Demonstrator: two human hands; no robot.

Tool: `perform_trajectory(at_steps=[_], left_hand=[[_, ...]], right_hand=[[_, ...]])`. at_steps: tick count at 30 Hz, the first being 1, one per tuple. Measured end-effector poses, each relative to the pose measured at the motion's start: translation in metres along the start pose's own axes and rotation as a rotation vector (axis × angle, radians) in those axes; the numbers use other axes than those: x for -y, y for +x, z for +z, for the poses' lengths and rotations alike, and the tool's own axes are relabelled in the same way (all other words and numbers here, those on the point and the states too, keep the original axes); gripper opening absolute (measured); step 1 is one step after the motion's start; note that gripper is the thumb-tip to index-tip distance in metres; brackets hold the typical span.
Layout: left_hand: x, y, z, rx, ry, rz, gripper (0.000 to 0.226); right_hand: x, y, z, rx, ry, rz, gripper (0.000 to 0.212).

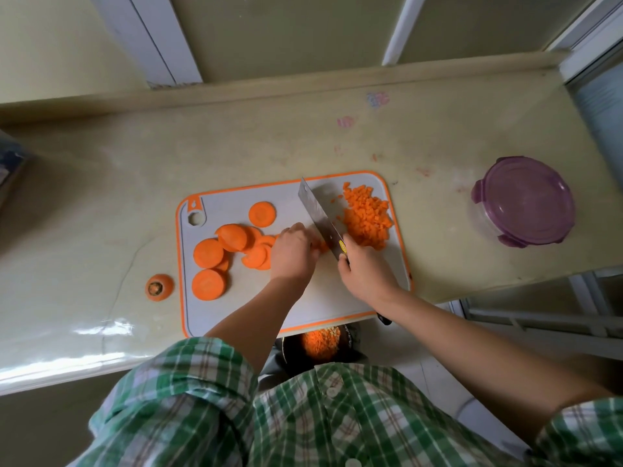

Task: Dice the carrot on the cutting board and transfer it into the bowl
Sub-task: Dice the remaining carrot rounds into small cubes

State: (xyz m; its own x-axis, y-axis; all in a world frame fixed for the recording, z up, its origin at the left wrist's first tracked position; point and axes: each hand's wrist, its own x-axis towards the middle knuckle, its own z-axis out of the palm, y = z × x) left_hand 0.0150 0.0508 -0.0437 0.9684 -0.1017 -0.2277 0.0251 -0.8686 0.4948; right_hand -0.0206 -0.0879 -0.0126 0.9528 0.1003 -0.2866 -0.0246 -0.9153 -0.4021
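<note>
At the far left, a carrot top with its stem scar up sits alone on the cream desk, just off the left edge of the cutting board. The desk to the left of it is bare and glossy, with open room toward the rear ledge.

The cutting board is grey with an orange rim and a hanging hole in its far left corner; its near edge overhangs the front of the desk. On its left half lie the carrot rounds, some overlapping, one apart nearer the far edge. The near left part of the board is bare.

The left hand is curled, fingertips down, pressing a few carrot pieces against the board just beside the blade; what exactly its grip holds is mostly hidden beneath it. The cleaver stands on edge, angled from far left to near right, its blade touching the board next to those fingers. The right hand is closed around the cleaver's handle, whose dark end pokes out past the wrist at the board's near edge.

Right of the blade, the diced carrot is heaped near the board's right edge. Below the overhang, a dark bowl holds more dice, partly hidden.

Well apart to the right, a container with a purple lid stands near the desk's front edge, bare desk all round it.
</note>
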Motion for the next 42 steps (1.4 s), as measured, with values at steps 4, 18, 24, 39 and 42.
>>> perform_trajectory(at_steps=[4, 18, 24, 39, 42], left_hand=[[0.000, 0.000, 0.000, 0.000, -0.040, -0.002, 0.005], [0.004, -0.003, -0.004, -0.006, 0.031, 0.009, 0.010], [0.002, -0.003, -0.004, -0.008, -0.019, -0.014, 0.006], [0.004, -0.006, -0.007, -0.010, 0.044, 0.004, 0.009], [0.003, -0.006, -0.007, -0.007, 0.010, -0.011, 0.007]], right_hand=[[0.004, -0.001, 0.003, -0.023, -0.021, 0.004, 0.015], [0.002, 0.003, -0.003, -0.002, 0.065, -0.028, 0.005], [0.005, 0.001, 0.006, -0.029, 0.021, -0.008, 0.013], [0.010, -0.001, 0.001, 0.003, 0.039, -0.022, 0.003], [0.010, -0.002, 0.007, -0.012, 0.033, -0.019, 0.002]])
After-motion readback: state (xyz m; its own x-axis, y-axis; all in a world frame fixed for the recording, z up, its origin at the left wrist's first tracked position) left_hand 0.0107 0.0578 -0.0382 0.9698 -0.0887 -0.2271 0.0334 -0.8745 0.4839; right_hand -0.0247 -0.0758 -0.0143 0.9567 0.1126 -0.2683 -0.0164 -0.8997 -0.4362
